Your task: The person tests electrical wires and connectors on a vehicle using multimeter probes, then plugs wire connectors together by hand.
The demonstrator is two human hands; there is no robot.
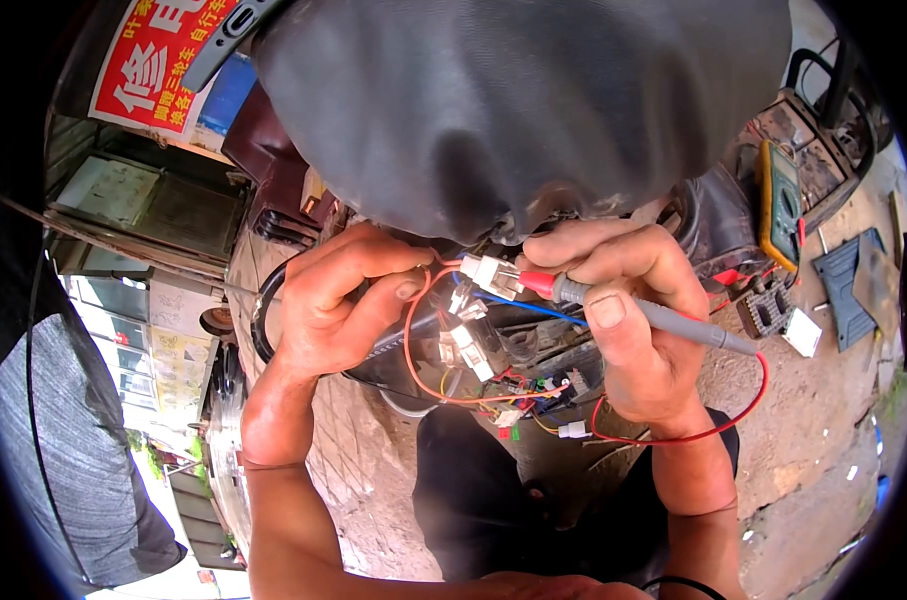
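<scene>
My right hand [644, 310] is closed round a grey and red multimeter probe [664, 318], with its red end against a white plug connector [496, 278]. A red lead [764, 390] loops from the probe's back end. Left of the connector, my left hand [349, 300] pinches an orange wire [408, 345] between thumb and fingers. More white connectors [469, 350] hang below, beside a blue wire [534, 308]. A bundle of coloured wires and small plugs [534, 395] lies lower down. The probe's metal tip is hidden.
A black seat [524, 110] overhangs my hands. At the right lies a yellow-edged multimeter [780, 205], near a finned metal block [766, 308] and a dark blue plastic part [844, 285]. A red sign [159, 65] stands at upper left, with a grey cloth [69, 450] below.
</scene>
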